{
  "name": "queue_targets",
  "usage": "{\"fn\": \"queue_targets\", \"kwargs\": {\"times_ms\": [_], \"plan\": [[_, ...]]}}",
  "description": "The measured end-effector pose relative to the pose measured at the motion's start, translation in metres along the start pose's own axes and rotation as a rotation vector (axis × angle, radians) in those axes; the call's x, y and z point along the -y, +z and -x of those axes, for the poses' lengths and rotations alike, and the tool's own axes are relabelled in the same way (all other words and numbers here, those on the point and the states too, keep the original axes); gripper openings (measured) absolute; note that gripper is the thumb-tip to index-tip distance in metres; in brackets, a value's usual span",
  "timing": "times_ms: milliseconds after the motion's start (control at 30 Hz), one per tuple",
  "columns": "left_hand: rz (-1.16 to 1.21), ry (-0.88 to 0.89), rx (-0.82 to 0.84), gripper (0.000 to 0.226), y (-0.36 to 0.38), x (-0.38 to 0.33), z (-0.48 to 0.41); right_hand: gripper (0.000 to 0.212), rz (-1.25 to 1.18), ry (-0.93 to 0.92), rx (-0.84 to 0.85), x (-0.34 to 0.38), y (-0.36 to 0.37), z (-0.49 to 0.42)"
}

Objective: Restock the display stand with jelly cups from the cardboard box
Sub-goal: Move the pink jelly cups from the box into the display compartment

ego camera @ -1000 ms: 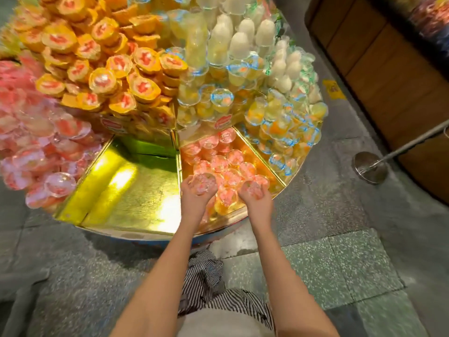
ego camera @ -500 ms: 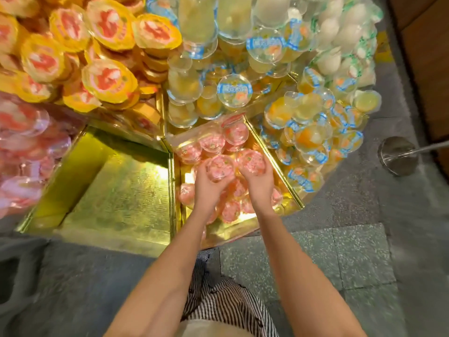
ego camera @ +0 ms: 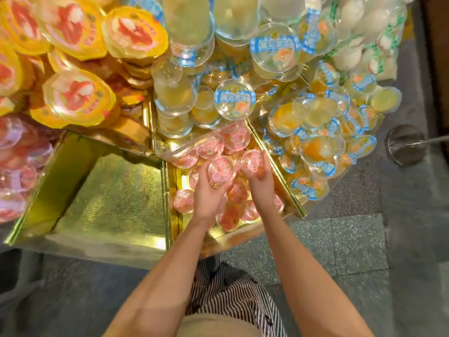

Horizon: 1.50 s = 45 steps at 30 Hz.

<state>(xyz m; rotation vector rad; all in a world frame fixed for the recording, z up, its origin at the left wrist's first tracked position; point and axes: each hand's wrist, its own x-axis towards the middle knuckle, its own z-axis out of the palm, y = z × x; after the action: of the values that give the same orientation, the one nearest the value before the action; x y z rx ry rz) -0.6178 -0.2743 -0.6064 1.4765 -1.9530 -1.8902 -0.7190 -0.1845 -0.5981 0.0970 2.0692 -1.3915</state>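
The gold display stand [ego camera: 167,198] fills the upper half of the head view. My left hand [ego camera: 206,200] grips a clear pink jelly cup [ego camera: 222,169] over the stand's middle compartment. My right hand [ego camera: 261,182] holds a second pink jelly cup [ego camera: 251,162] right beside it. Both cups hover over several pink cups [ego camera: 228,216] lying loose in that compartment, near a row of pink cups [ego camera: 210,147] at its back. The cardboard box is out of view.
The compartment to the left [ego camera: 116,193] shows bare gold foil. Yellow-lidded cups [ego camera: 77,96] pile at upper left, blue-labelled clear cups [ego camera: 235,99] behind, orange-filled cups [ego camera: 318,148] at right, pink cups [ego camera: 14,171] at far left. A metal post base [ego camera: 404,144] stands on the stone floor.
Both hands carried their pink cups from the compartment's front edge further in toward its back. The head leaned in closer over the stand.
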Motion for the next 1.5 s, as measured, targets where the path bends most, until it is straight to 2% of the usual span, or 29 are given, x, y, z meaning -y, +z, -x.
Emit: {"fn": "queue_targets", "kwargs": {"times_ms": [133, 400, 833, 900, 1100, 1500], "plan": [[-0.007, 0.028, 0.028, 0.077, 0.003, -0.001, -0.003, 0.067, 0.075, -0.022, -0.065, -0.001, 0.004, 0.003], [0.025, 0.023, 0.008, 0.077, 0.008, 0.008, -0.013, 0.06, 0.051, 0.053, -0.139, -0.001, 0.012, -0.004], [-0.07, 0.103, 0.027, 0.084, -0.006, -0.001, 0.001, 0.077, 0.137, -0.001, -0.079, -0.007, 0.004, 0.002], [-0.113, 0.117, 0.017, 0.078, -0.011, -0.002, 0.005, 0.077, 0.111, 0.0, -0.107, -0.007, 0.0, 0.014], [-0.225, 0.177, -0.145, 0.058, -0.03, 0.01, 0.041, 0.051, 0.239, -0.098, -0.184, -0.02, -0.004, 0.068], [-0.432, 0.432, -0.237, 0.045, -0.074, 0.07, 0.163, 0.055, 0.226, -0.18, -0.25, -0.081, -0.001, 0.222]]}}
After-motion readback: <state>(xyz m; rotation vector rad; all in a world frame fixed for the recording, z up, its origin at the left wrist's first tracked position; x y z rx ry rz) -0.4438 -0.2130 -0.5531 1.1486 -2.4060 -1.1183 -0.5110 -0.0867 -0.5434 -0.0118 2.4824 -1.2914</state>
